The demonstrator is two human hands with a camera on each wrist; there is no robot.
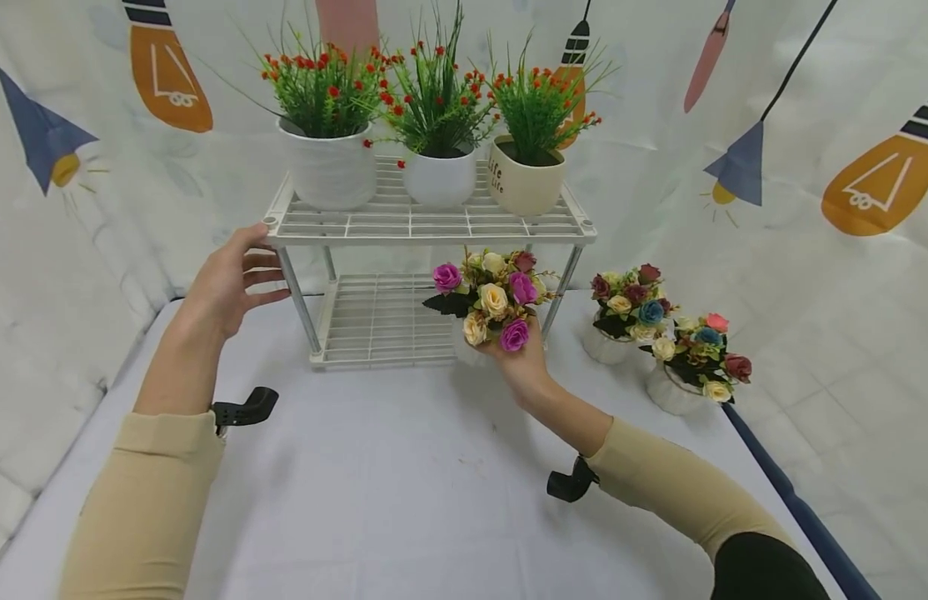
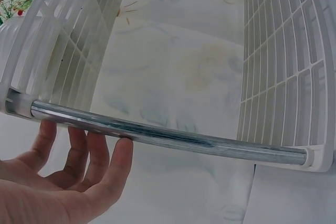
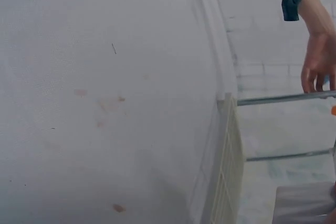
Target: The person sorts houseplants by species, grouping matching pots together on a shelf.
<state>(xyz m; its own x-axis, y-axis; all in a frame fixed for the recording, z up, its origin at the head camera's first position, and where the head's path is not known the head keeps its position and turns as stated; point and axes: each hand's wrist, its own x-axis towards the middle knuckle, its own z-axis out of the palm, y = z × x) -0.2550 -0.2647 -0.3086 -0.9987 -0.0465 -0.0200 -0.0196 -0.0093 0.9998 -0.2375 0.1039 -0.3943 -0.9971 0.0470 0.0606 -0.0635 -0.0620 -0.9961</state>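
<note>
A two-tier white wire shelf rack (image 1: pixel 434 227) with metal posts stands on the table. My left hand (image 1: pixel 227 279) is at its left side, and in the left wrist view the fingertips (image 2: pixel 124 148) touch a metal post (image 2: pixel 173 136). My right hand (image 1: pixel 520 358) grips a potted bunch of artificial roses (image 1: pixel 494 298), purple and cream, at the right front of the lower tier. The blooms partly hide its white pot (image 1: pixel 467 346), and whether it rests on the tier I cannot tell. In the right wrist view a part of the pot (image 3: pixel 302 203) shows at the bottom right.
On the upper tier stand a large white pot (image 1: pixel 332 171), a smaller white pot (image 1: pixel 440 179) and a cream pot (image 1: pixel 527 179), all with red-flowered greenery. Two more rose pots, one farther back (image 1: pixel 608 343) and one nearer (image 1: pixel 670 392), stand by the table's right edge.
</note>
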